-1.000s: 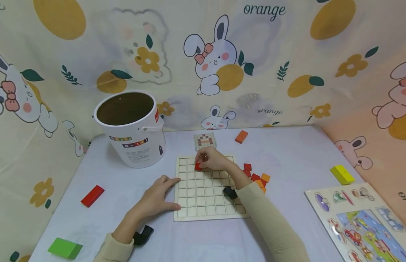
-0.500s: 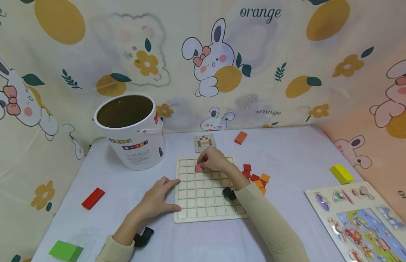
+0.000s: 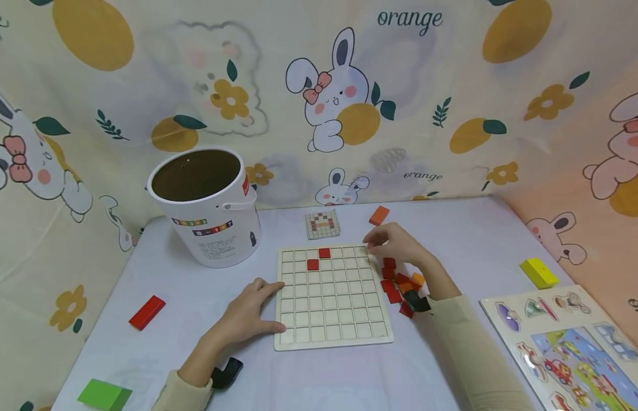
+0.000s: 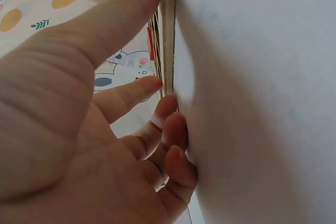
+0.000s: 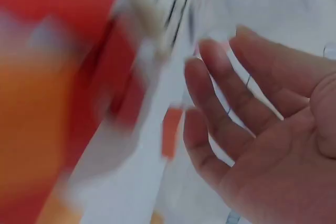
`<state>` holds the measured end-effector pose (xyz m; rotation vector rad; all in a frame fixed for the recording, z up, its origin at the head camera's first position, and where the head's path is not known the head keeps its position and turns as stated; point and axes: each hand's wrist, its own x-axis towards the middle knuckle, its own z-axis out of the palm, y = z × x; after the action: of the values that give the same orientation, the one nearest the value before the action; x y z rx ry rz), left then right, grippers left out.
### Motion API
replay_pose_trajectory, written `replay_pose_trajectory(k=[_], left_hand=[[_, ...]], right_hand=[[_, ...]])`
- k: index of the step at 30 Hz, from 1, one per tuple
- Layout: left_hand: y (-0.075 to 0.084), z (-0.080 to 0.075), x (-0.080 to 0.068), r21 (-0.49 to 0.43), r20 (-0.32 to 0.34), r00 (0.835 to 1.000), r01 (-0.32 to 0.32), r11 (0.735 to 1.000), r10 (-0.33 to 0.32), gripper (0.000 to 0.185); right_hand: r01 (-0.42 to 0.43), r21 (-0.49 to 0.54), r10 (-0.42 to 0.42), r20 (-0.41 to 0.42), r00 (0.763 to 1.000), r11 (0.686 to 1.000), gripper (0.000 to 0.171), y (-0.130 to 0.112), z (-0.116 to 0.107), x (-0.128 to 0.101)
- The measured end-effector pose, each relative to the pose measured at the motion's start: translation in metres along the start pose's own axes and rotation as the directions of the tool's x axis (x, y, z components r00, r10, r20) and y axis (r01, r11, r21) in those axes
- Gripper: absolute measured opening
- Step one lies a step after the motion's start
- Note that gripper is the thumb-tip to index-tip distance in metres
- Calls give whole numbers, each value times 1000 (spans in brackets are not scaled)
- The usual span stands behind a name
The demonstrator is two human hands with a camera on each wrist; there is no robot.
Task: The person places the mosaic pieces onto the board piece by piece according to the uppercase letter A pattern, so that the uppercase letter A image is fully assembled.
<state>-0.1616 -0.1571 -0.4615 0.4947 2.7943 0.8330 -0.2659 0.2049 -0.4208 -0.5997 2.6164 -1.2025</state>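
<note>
A pale gridded board [image 3: 331, 314] lies flat on the table, with two red square tiles [image 3: 313, 264] set diagonally in its upper cells. My left hand [image 3: 249, 311] rests at the board's left edge, thumb and index fingertip touching it. In the left wrist view the other fingers [image 4: 176, 129] are bent beside the edge. Over the board's upper right corner hovers my right hand [image 3: 396, 244], its fingers loosely bent with nothing between them. Below it lies a pile of red and orange tiles [image 3: 394, 297], partly hidden by the black wrist strap. A small pattern card [image 3: 322, 224] lies behind the board.
A white bucket [image 3: 216, 234] stands at the back left. Loose blocks lie about: red [image 3: 147, 312], green [image 3: 105, 394], orange [image 3: 379, 215] and yellow [image 3: 538, 273]. A picture puzzle board [image 3: 509, 331] occupies the front right.
My right hand has let go of a red tile in an upper cell and moved right, off the grid. Both red tiles now show. The left hand has stayed in place.
</note>
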Motion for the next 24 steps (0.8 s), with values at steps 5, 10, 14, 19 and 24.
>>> replay_pose_trajectory(k=[5,10,14,19,24], left_hand=[[1,-1,0,-3,3,1000,4,1000,-4,95],[1,0,-1,-1,0,1000,3,1000,-3,94],[0,0,-1,2,-8,1000,0,1000,0,93],[-1,0,-2,-3,0,1000,-18,1000,18,93],[-2,-1,-2,-4,-2,999,-33,999,33,93]], right_hand=[[29,-113,-20,72,997,993,39,-4,11,-25],[178,-380,-90,238,967,907,69,-39,52,-35],[225,-472,-78,310,947,853,75,-58,76,-25],[223,-549,-33,334,942,805,78,-68,91,-8],[207,-539,-6,351,936,817,74,-68,93,-5]])
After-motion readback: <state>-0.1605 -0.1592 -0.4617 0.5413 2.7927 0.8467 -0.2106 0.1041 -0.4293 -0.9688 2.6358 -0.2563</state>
